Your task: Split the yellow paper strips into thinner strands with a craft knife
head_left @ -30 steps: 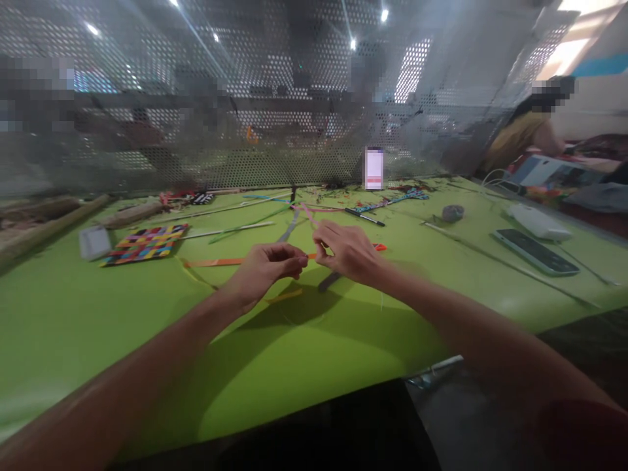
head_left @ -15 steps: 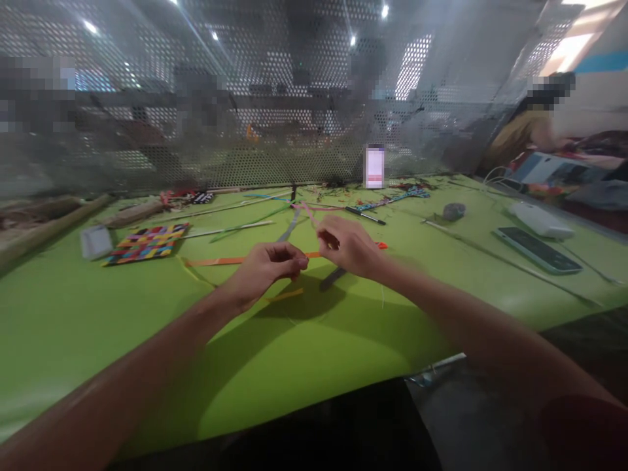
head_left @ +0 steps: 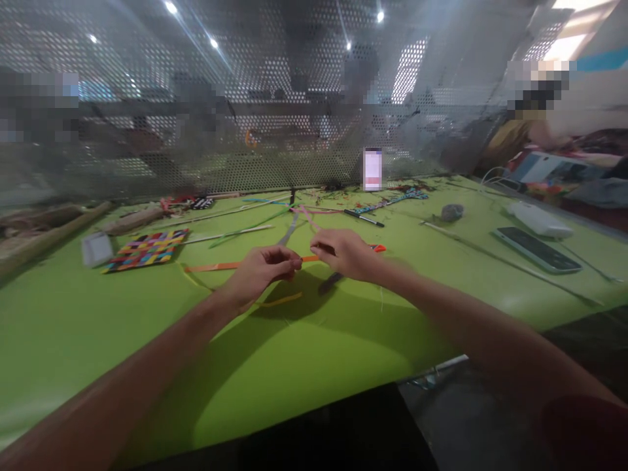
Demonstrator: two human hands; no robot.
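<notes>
- Our left hand [head_left: 262, 269] is pinched shut, thumb against fingertips, over the middle of the tabletop [head_left: 318, 353]; what it grips is too thin and blurred for us to tell, though it sits right at the orange strip [head_left: 220, 265].
- Our right hand [head_left: 343, 252] is also pinched narrow, just beside the left, fingertips nearly meeting it; it seems to hold a pink strip [head_left: 309, 218] that runs up toward the far edge.
- The orange strip lies flat across the middle of the tabletop, passing under both hands.
- A grey strip [head_left: 290, 230] lies behind the hands, and a yellow strip [head_left: 277, 301] in front of them.
- A woven mat [head_left: 147, 248] of many colours rests toward the left edge.
- A phone [head_left: 537, 250] lies near the right edge, well apart from us.
- A pen [head_left: 364, 218] lies toward the far edge.
</notes>
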